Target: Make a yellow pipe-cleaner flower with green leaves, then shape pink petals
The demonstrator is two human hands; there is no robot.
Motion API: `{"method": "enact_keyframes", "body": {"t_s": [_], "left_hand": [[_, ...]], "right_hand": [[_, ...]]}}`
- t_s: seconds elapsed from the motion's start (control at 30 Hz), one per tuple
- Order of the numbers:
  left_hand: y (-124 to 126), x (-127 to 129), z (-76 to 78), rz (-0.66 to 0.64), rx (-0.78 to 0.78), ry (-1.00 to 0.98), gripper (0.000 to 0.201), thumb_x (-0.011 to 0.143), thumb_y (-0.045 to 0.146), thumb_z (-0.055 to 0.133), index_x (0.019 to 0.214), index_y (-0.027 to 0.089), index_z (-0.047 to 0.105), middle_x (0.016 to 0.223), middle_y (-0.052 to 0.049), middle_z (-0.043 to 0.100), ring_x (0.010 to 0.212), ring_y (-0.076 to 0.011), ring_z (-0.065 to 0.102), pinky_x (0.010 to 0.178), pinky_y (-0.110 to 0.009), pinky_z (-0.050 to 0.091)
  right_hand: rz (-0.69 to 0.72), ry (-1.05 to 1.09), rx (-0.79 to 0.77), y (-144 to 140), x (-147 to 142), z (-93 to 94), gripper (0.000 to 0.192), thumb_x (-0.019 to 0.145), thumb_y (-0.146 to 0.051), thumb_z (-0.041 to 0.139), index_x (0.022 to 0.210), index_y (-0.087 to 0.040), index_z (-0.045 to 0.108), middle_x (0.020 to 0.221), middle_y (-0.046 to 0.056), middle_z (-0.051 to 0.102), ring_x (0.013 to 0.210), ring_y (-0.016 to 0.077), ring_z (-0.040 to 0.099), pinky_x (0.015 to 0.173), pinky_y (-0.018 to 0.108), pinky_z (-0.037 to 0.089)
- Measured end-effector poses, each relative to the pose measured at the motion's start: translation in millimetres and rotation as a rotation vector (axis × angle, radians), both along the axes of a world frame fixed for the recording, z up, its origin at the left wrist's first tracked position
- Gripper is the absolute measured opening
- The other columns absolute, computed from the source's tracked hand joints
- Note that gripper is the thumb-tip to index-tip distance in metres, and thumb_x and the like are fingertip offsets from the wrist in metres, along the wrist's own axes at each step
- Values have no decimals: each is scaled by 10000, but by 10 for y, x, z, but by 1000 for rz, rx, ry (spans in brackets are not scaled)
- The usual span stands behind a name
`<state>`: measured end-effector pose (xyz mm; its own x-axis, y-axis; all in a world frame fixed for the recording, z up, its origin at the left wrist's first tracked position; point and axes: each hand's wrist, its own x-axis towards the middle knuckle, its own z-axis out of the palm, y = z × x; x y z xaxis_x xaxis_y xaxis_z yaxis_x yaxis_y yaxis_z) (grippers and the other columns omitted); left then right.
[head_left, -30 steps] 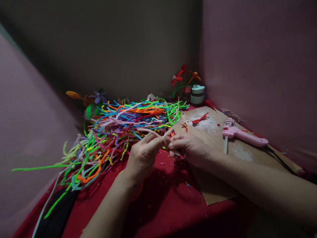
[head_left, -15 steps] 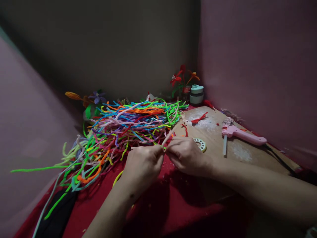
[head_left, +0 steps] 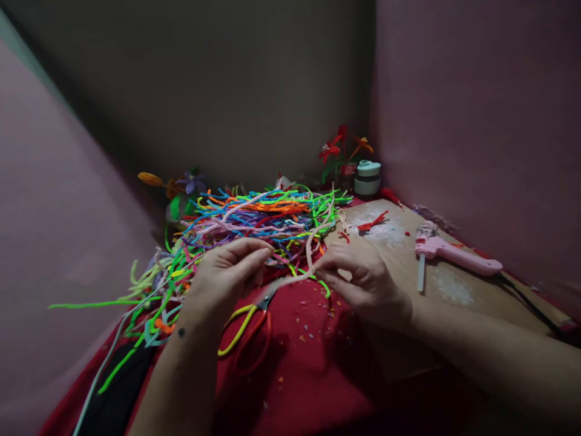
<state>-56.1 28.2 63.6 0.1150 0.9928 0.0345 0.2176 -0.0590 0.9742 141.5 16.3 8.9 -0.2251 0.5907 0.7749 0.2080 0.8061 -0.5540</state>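
Note:
My right hand (head_left: 367, 281) pinches a pale pink pipe cleaner (head_left: 313, 251) at a bend; one end rises toward the pile, the other runs left over the red cloth. My left hand (head_left: 222, 275) hovers a little to the left with its fingers apart, and I see nothing held in it. Just below it lie scissors (head_left: 247, 333) with one yellow and one red handle, their blades pointing at the pipe cleaner's loose end. Behind both hands sits a big heap of many-coloured pipe cleaners (head_left: 254, 221).
A cardboard sheet (head_left: 399, 242) on the right carries a pink glue gun (head_left: 454, 254) with its cord and red scraps (head_left: 372, 223). In the far corner stand finished pipe-cleaner flowers (head_left: 342, 148) and a small jar (head_left: 367, 177). More flowers (head_left: 181, 181) lie back left. Walls close in all round.
My hands have drawn apart: the left let go of the pipe cleaner and moved left. The scissors, hidden before, now show on the cloth. The view shifted slightly.

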Motion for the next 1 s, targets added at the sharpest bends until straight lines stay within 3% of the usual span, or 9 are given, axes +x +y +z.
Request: {"method": "enact_keyframes", "body": {"t_s": [0.07,0.17,0.3,0.4,0.5,0.63,0.77,0.87,1.0], "left_hand": [[36,-45,2,67,90,-47,191,652,266,719,794,157,651,539,32,544,424,-56,435,390,-156,288],[31,-15,-40,-44,263,-2,196,667,222,716,853,173,677,684,-3,602,592,-110,555,530,-206,436],[-52,117,-102,-269,621,215,133,744,171,653,864,202,702,865,-45,586,795,-147,572,684,-234,462],[-97,181,-128,-368,694,278,84,787,161,603,801,186,683,867,-48,563,805,-142,561,698,-233,449],[-127,210,-134,-429,543,280,86,824,191,559,780,163,628,819,-38,560,763,-132,542,691,-238,433],[-137,238,-150,-398,253,256,158,832,250,546,718,145,575,675,6,496,609,-91,439,551,-214,353],[-91,258,-203,-445,-81,73,211,818,298,551,679,142,527,581,40,423,532,-70,356,498,-205,294],[-65,280,-230,-444,-57,69,212,809,311,563,690,142,516,642,24,471,617,-88,429,590,-219,349],[-86,321,-238,-334,119,180,186,842,295,509,719,155,503,673,17,496,640,-101,459,625,-236,371]], "right_hand": [[133,154,-299,8,6,31,86,819,-160,562,780,-144,637,684,17,597,641,108,523,588,244,406],[351,321,-636,14,20,53,83,787,-196,612,734,-144,648,642,-1,601,601,93,522,578,232,399],[504,402,-833,15,21,37,80,742,-198,660,691,-136,659,579,-7,601,542,79,489,559,225,368],[548,381,-914,15,19,17,88,732,-202,672,686,-130,650,563,-10,591,525,73,472,546,223,344],[547,347,-947,21,22,9,119,731,-221,670,669,-128,630,536,-20,566,498,68,451,528,222,327],[476,241,-906,-4,23,32,143,725,-251,642,654,-133,604,546,-14,566,502,80,467,518,225,344],[180,-11,-500,-79,14,70,106,727,-125,565,631,-135,609,554,-24,515,529,77,446,516,214,326],[62,-65,-329,-107,2,74,145,729,-68,525,635,-125,620,563,-18,528,537,73,457,517,206,327],[107,27,-506,-59,-22,47,138,756,-101,527,666,-130,628,578,-17,564,529,71,471,513,204,339]]}}
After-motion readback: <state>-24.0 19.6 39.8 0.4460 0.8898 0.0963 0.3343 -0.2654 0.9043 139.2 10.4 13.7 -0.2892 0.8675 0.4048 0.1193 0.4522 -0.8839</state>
